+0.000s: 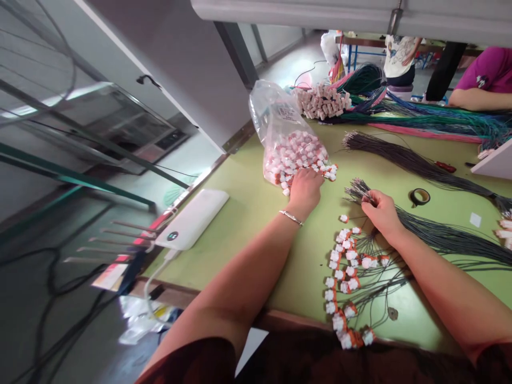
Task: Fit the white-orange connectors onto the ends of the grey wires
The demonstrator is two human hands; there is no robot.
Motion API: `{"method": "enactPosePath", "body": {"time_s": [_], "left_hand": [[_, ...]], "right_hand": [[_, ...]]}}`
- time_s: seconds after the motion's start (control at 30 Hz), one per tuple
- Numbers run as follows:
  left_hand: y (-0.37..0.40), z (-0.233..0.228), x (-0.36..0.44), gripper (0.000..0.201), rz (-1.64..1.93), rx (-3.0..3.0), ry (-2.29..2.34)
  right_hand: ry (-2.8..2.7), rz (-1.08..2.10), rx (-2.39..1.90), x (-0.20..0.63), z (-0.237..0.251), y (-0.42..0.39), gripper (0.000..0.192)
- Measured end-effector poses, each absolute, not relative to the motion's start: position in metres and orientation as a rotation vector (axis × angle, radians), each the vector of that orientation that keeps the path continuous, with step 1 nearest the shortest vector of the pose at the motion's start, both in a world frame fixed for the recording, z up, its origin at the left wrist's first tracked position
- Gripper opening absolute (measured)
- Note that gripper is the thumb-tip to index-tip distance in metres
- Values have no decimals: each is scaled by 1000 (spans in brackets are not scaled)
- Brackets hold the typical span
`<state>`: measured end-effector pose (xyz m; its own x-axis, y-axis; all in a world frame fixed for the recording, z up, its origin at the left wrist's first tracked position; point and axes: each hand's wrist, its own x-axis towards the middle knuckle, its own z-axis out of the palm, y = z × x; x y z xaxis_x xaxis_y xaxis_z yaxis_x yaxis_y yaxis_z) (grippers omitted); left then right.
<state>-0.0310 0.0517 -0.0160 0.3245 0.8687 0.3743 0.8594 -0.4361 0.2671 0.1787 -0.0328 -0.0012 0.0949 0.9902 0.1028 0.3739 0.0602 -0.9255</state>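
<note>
My left hand (306,189) reaches to the mouth of a clear plastic bag (276,114) full of small white-and-orange connectors (298,149). Its fingertips are among the connectors, and whether one is gripped is hidden. My right hand (382,213) is closed around the tip end of a bundle of dark wires (440,229), whose metal ends (357,190) stick out past the fingers. Below that hand, several connectors fitted on wires (340,266) lie in rough rows near the table's front edge. One connector (343,218) sits apart just above them.
A white power bank (194,218) with a cable lies at the table's left edge. Black tape (420,197), a red-handled tool (445,166) and another dark wire bundle (408,157) lie to the right. Coloured wire bundles (432,117) fill the back. Other people sit beyond.
</note>
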Motion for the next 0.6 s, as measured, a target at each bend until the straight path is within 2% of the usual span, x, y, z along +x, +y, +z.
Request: {"method": "enactPosePath", "body": {"time_s": [0.17, 0.23, 0.33, 0.6], "left_hand": [[25, -4, -23, 22, 1133, 2110, 1463], [12, 2, -15, 24, 1084, 1752, 1363], [-4, 7, -2, 20, 819, 1416, 1179], [-8, 6, 10, 8, 783, 1209, 1061]], "right_hand": [[-1386, 889, -1452, 176, 3, -35, 10], [-1373, 903, -1454, 175, 3, -35, 11], [-1395, 870, -1448, 176, 1, -35, 10], [-1555, 779, -1419, 178, -6, -34, 8]]}}
